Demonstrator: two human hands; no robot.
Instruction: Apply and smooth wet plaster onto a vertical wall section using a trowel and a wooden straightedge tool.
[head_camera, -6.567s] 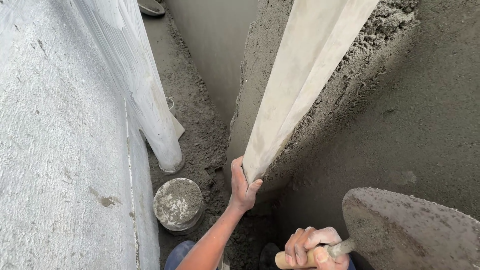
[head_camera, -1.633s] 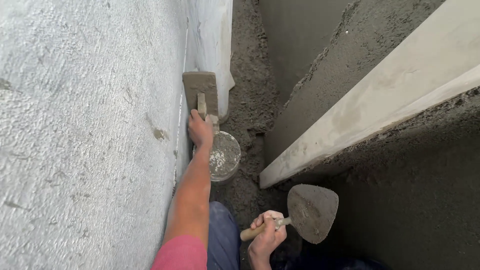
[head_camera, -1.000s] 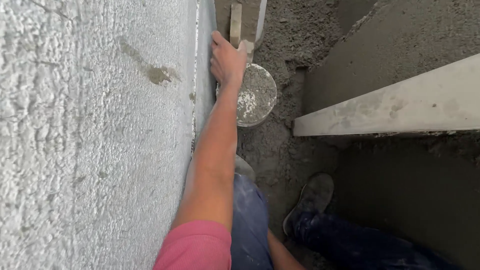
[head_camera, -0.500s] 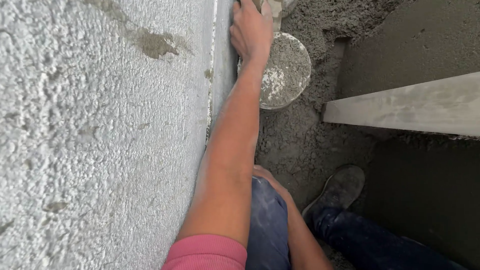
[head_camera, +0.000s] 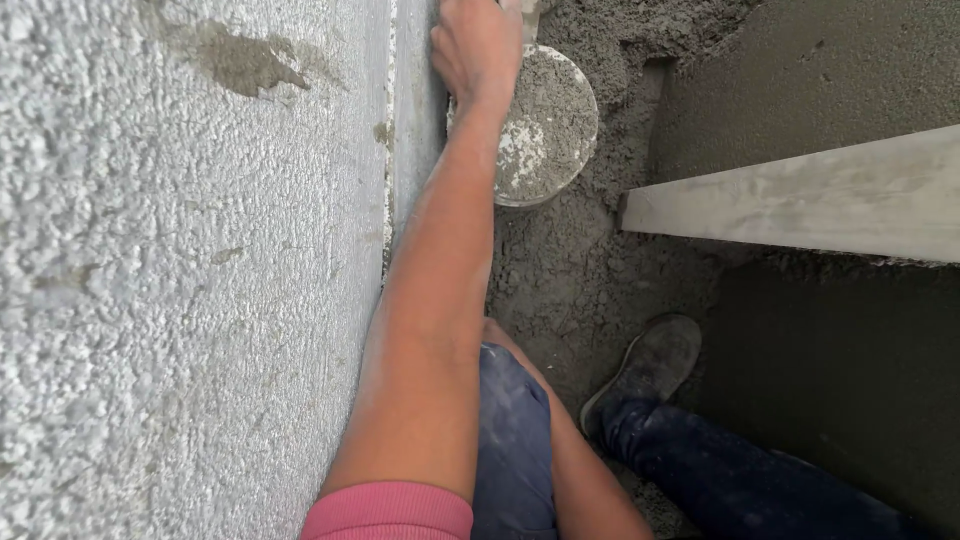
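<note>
Loose grey mortar-strewn ground (head_camera: 580, 290), a round mortar-caked bucket (head_camera: 545, 125) standing on it, a dusty shoe (head_camera: 645, 365) planted nearby

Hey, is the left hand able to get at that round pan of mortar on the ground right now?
Probably yes. The left hand is stretched forward along the rough white wall and already sits right beside the round pan of mortar, overlapping its near rim. Nothing lies between them; the long board is off to the side.

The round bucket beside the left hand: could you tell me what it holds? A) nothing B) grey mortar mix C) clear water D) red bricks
B: the bucket is filled with grey, grainy mortar, just right of the left hand by the rough white wall.
</note>
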